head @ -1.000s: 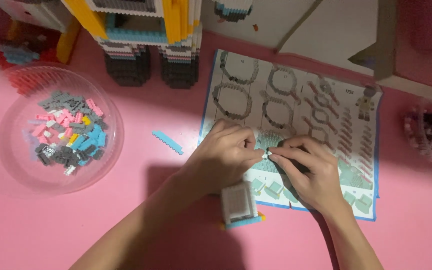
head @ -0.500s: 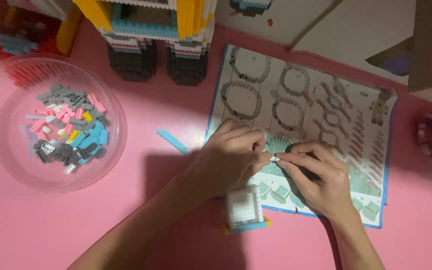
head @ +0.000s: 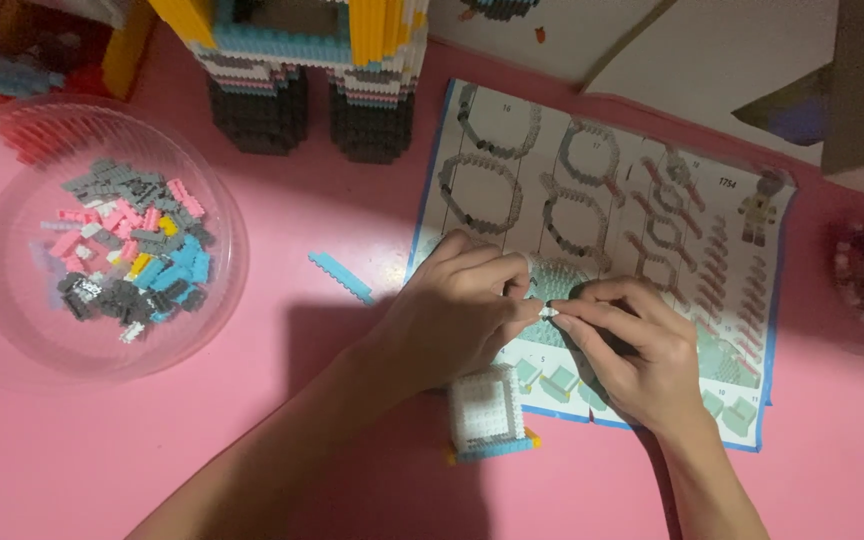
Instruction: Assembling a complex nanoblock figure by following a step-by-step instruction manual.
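Both my hands pinch one tiny white brick at centre frame.
My left hand (head: 452, 320) and right hand (head: 632, 350) close fingertip grips on the white brick (head: 548, 312) above the instruction sheet (head: 652, 200).

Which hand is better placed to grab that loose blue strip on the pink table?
Left, probably. The left hand lies nearest the blue strip, just to its left on the table. The right hand sits farther off; both pinch a tiny white piece.

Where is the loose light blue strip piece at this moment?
In the head view, the light blue strip lies on the pink table, between the clear bowl and the instruction sheet.
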